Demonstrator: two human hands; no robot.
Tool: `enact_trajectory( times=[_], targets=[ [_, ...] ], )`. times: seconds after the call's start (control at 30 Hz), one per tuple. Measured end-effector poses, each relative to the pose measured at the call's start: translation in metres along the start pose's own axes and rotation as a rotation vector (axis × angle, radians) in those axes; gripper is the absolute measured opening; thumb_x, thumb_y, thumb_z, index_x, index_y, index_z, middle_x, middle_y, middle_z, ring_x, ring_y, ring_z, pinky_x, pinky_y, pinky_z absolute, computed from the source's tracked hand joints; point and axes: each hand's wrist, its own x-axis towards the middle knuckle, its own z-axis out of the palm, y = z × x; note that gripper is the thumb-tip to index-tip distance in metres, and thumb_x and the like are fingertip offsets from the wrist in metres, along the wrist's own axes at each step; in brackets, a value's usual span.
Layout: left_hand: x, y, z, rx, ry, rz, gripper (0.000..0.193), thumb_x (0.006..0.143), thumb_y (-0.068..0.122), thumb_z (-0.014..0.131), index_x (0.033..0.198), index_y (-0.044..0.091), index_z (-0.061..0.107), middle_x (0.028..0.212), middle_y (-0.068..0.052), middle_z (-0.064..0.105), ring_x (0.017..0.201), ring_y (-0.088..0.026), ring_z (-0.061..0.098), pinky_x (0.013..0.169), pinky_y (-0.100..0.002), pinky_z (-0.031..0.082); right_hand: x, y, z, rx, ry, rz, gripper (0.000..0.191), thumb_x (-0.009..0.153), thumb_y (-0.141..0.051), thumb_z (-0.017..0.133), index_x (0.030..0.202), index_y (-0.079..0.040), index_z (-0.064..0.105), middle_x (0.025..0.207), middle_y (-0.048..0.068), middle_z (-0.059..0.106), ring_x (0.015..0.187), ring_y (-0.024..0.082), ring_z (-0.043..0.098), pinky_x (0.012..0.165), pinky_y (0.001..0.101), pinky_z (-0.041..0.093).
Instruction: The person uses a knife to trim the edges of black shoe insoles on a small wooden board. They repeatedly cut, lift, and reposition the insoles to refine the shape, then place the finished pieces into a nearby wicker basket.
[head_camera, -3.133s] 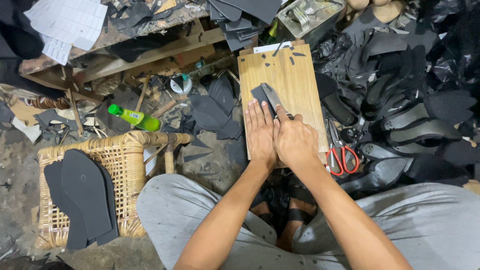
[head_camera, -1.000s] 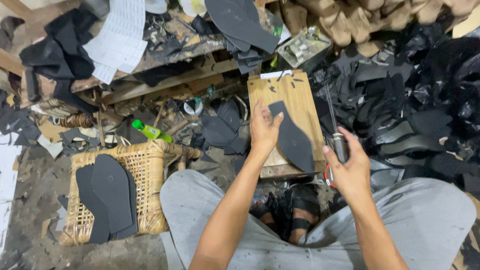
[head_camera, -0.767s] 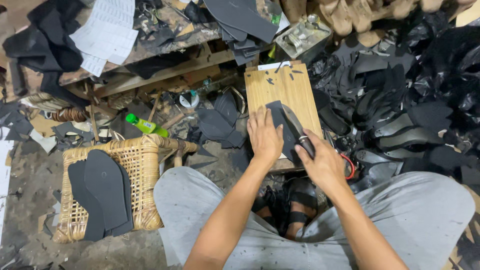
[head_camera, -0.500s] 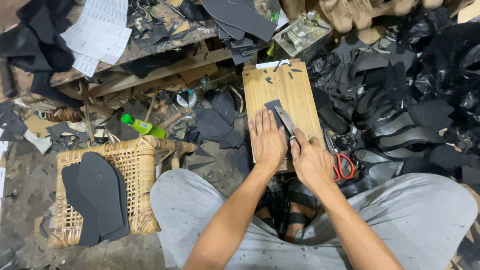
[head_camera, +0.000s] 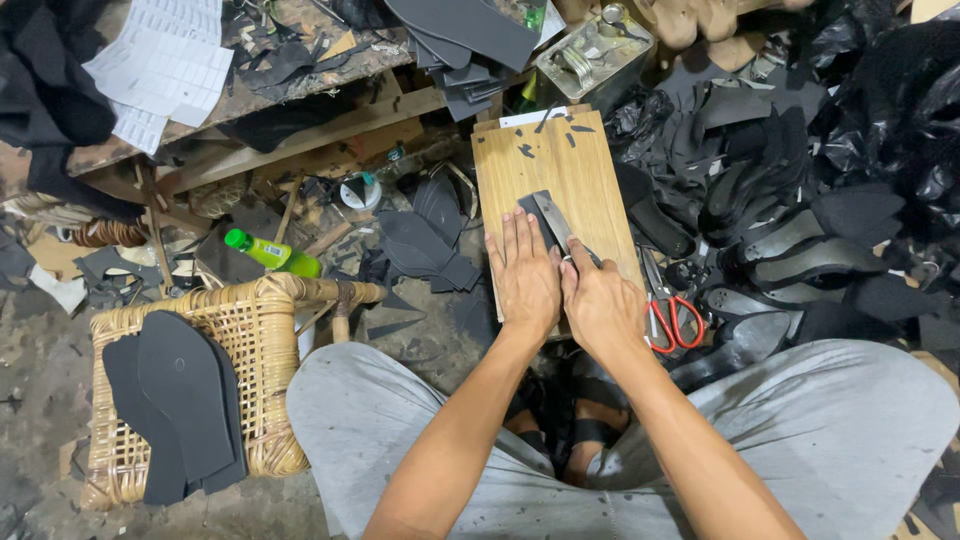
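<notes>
Both forearms reach forward from a seated person's lap, hands side by side on one wooden cutting board (head_camera: 560, 170). To the left stands one wicker basket (head_camera: 265, 400) holding a stack of black sole cut-outs (head_camera: 180, 400) (exact count unclear). The left hand (head_camera: 522, 275) lies flat, fingers spread and pressed down on one black sole piece (head_camera: 533, 212) near the board's middle. The right hand (head_camera: 600, 300) is curled around a knife (head_camera: 555, 222) — its flat blade lies across that piece. One pair of red-handled scissors (head_camera: 668, 315) lies just right of the board — one green bottle (head_camera: 272, 253) sits farther left.
</notes>
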Motion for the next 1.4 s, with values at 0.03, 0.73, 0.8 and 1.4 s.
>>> enact_trajectory(
  times=[0.03,0.73,0.8,1.4],
  targets=[
    [-0.001,0.0,0.001,0.001,0.009,0.004,0.065,0.101,0.03,0.047,0.151,-0.01,0.039,0.164,-0.025,0.03,0.156,-0.037,0.019,0.126,-0.055,0.009,0.0,0.0,0.0,0.007,0.014,-0.012,0.045,0.102,-0.036,0.051,0.142,-0.018,0.061,0.094,0.03,0.069,0.077,0.048,0.07,0.072,0.057,0.055],
    [-0.009,0.007,0.012,0.099,0.038,0.008,0.064,0.107,0.037,0.04,0.154,-0.007,0.039,0.165,-0.022,0.032,0.158,-0.035,0.02,0.127,-0.06,0.006,0.015,0.002,0.0,0.033,0.026,-0.034,0.044,0.102,-0.033,0.052,0.14,-0.015,0.061,0.094,0.032,0.069,0.083,0.049,0.069,0.075,0.0578,0.054],
    [-0.005,0.007,0.009,0.081,0.004,0.01,0.07,0.099,0.037,0.044,0.151,-0.009,0.038,0.163,-0.024,0.031,0.155,-0.036,0.019,0.123,-0.061,0.004,0.008,0.003,-0.004,0.025,0.032,-0.028,0.044,0.1,-0.034,0.053,0.139,-0.016,0.062,0.096,0.032,0.068,0.08,0.049,0.07,0.073,0.058,0.055],
    [0.0,0.003,0.015,-0.084,0.035,-0.014,0.063,0.107,0.034,0.041,0.152,-0.01,0.038,0.165,-0.024,0.028,0.157,-0.035,0.018,0.125,-0.061,0.003,0.032,0.002,0.007,0.04,0.017,-0.024,0.045,0.102,-0.036,0.052,0.142,-0.016,0.059,0.094,0.031,0.069,0.084,0.05,0.069,0.075,0.0583,0.054]
  ],
)
